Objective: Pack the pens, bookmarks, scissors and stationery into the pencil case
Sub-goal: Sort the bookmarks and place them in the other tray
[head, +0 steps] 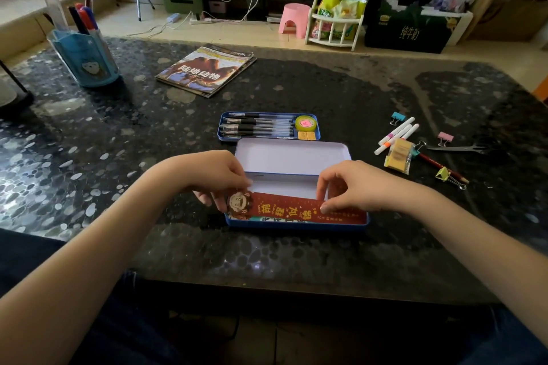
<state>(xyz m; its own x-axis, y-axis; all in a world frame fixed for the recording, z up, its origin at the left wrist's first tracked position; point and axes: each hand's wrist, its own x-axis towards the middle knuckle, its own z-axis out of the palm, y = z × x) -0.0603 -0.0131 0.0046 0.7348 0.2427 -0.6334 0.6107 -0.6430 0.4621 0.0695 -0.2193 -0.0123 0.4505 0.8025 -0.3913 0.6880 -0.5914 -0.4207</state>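
Both forearms come in bare from the bottom corners and angle toward each other. The left hand [218, 176] has its fingers curled down, pinching one end of the bookmark [292, 209]. The right hand [354, 187] does the same at the other end, fingertips pressed on it, wrist slightly raised.

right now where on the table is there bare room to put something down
Bare tabletop lies between the blue pen holder and the inner tray, left of the pencil case, and along the near edge below both hands. It is crowded on the right, around the white markers, binder clips and scissors.
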